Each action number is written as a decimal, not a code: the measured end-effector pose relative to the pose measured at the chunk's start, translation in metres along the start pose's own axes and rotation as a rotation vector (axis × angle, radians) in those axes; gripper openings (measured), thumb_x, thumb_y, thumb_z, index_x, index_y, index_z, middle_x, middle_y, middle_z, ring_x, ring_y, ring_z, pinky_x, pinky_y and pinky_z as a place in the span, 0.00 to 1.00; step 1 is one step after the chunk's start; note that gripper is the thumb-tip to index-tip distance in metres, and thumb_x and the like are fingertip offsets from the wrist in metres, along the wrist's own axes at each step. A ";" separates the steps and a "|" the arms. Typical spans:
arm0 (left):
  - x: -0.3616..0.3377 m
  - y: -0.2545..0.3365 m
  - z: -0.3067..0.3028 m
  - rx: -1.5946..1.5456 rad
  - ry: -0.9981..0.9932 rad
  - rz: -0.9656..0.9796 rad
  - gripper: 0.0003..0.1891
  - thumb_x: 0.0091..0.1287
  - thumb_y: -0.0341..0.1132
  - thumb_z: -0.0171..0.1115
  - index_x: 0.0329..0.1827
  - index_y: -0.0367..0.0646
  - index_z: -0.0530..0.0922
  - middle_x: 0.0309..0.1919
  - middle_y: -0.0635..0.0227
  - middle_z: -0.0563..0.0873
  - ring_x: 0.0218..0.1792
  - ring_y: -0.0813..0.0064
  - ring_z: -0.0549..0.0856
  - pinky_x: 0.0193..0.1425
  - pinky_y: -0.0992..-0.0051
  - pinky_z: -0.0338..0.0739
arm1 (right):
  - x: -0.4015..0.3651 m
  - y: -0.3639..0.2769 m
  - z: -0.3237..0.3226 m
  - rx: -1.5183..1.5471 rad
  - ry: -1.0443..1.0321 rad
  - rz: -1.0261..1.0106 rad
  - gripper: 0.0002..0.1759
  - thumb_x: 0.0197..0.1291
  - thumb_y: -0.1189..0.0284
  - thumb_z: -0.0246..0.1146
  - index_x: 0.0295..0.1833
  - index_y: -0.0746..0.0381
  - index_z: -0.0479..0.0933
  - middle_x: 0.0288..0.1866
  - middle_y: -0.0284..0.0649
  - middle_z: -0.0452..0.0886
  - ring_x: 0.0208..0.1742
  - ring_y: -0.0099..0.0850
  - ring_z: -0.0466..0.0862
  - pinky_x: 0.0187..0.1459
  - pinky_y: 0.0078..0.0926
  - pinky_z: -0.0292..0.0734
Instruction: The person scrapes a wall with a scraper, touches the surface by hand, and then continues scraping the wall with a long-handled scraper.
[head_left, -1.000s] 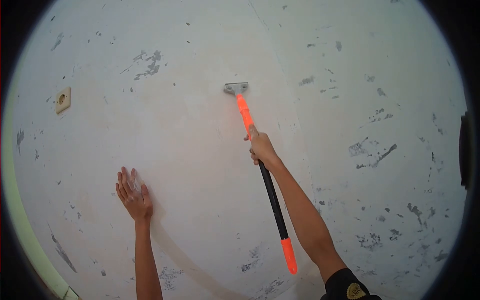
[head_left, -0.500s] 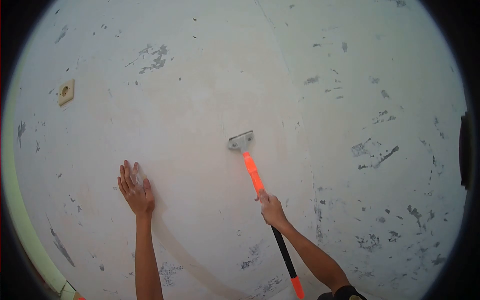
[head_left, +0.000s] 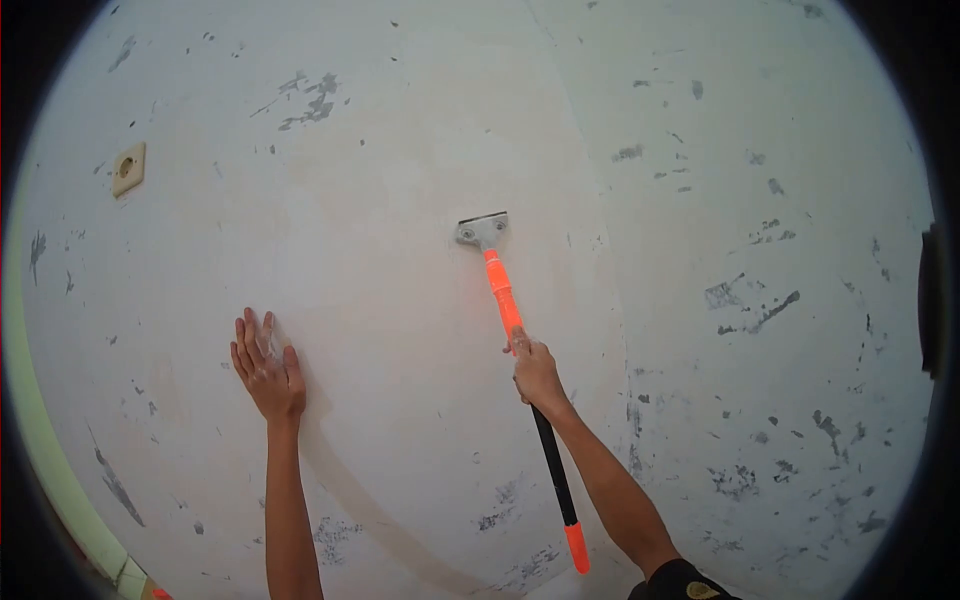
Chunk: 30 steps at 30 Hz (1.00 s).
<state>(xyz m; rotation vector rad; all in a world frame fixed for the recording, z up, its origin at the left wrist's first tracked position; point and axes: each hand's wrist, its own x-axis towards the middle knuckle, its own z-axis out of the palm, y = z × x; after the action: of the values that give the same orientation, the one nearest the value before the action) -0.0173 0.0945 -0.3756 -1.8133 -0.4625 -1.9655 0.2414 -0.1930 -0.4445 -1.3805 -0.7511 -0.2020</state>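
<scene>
My right hand [head_left: 537,372] is wrapped round the handle of a long-handled scraper [head_left: 504,300], bright orange near the head and black below my grip, with an orange end cap. Its grey metal head points up, and the blade lies at the surface of the pale wall [head_left: 400,300]. To the left, my left hand [head_left: 268,370] rests against the wall with fingers stretched upward and thumb apart. White dust or residue shows on its fingers.
A cream wall socket [head_left: 129,169] sits at the upper left. Dark grey bare patches [head_left: 312,102] are scattered over the wall, more densely on the right. A dark object [head_left: 931,300] juts in at the right edge. Light green trim [head_left: 60,480] runs down the left.
My right hand has pushed the scraper upward along the wall. The left hand stays on the wall in about the same place, and the view has shifted slightly.
</scene>
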 end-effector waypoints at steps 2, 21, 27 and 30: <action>0.001 0.001 -0.002 0.007 -0.010 -0.005 0.27 0.76 0.42 0.50 0.77 0.43 0.73 0.84 0.67 0.64 0.85 0.62 0.56 0.87 0.54 0.44 | -0.015 0.004 -0.001 -0.003 -0.020 0.052 0.32 0.83 0.45 0.41 0.46 0.63 0.74 0.14 0.26 0.59 0.09 0.21 0.60 0.12 0.28 0.59; 0.000 0.001 -0.002 0.007 -0.019 -0.019 0.28 0.76 0.41 0.51 0.77 0.43 0.73 0.84 0.67 0.63 0.85 0.61 0.56 0.88 0.55 0.44 | -0.016 -0.030 0.001 0.059 -0.077 0.120 0.31 0.83 0.44 0.40 0.49 0.61 0.72 0.15 0.23 0.55 0.09 0.19 0.55 0.12 0.27 0.55; 0.001 0.002 -0.004 -0.036 -0.014 -0.009 0.27 0.76 0.41 0.50 0.76 0.42 0.74 0.84 0.66 0.63 0.85 0.61 0.56 0.88 0.54 0.44 | 0.003 -0.049 -0.001 0.087 -0.046 0.112 0.31 0.83 0.43 0.41 0.48 0.62 0.72 0.16 0.24 0.57 0.10 0.19 0.56 0.13 0.26 0.58; 0.001 0.003 -0.005 -0.009 -0.011 -0.011 0.27 0.77 0.42 0.50 0.76 0.41 0.74 0.84 0.66 0.63 0.85 0.62 0.56 0.88 0.54 0.44 | -0.002 -0.046 0.003 0.084 -0.053 0.095 0.31 0.82 0.43 0.41 0.47 0.62 0.71 0.16 0.24 0.56 0.11 0.19 0.55 0.13 0.25 0.58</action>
<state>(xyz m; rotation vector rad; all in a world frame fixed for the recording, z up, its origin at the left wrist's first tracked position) -0.0202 0.0896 -0.3749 -1.8315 -0.4678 -1.9693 0.2136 -0.2003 -0.4078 -1.3422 -0.7278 -0.0582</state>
